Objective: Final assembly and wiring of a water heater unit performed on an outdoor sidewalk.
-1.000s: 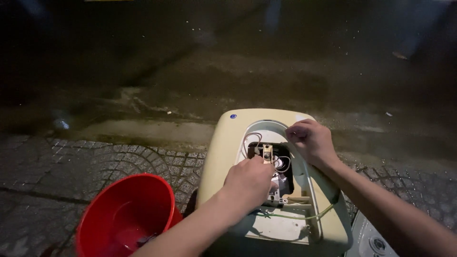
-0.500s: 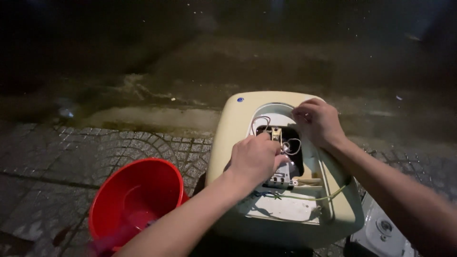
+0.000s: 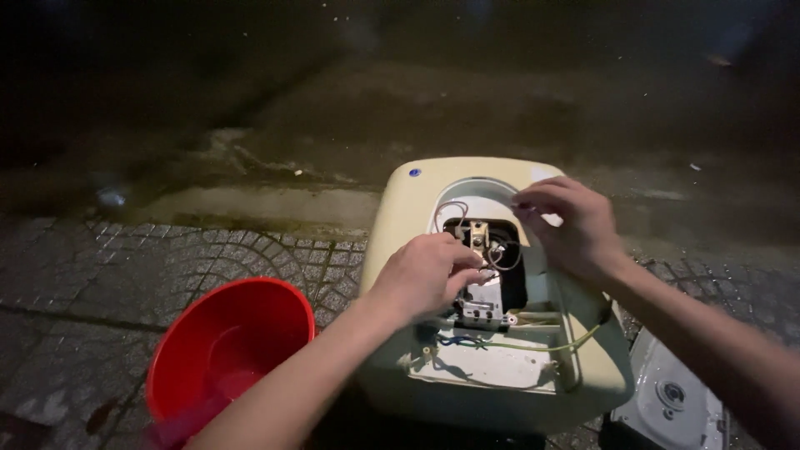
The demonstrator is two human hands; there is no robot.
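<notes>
On dark paving, both hands (image 3: 425, 275) (image 3: 571, 225) pinch wires (image 3: 500, 250) inside the cream heater (image 3: 400, 242).

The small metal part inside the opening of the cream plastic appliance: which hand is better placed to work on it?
Probably the left hand: its fingertips are already at the small metal part in the cream plastic appliance. The right hand is off to the side at the opening's rim.

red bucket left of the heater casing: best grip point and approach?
Probably the rim of the red bucket, taken from above on its upper left side. It stands upright with its mouth open and nothing on that side, while the left hand and its forearm cross its right edge. No handle is visible.
</notes>
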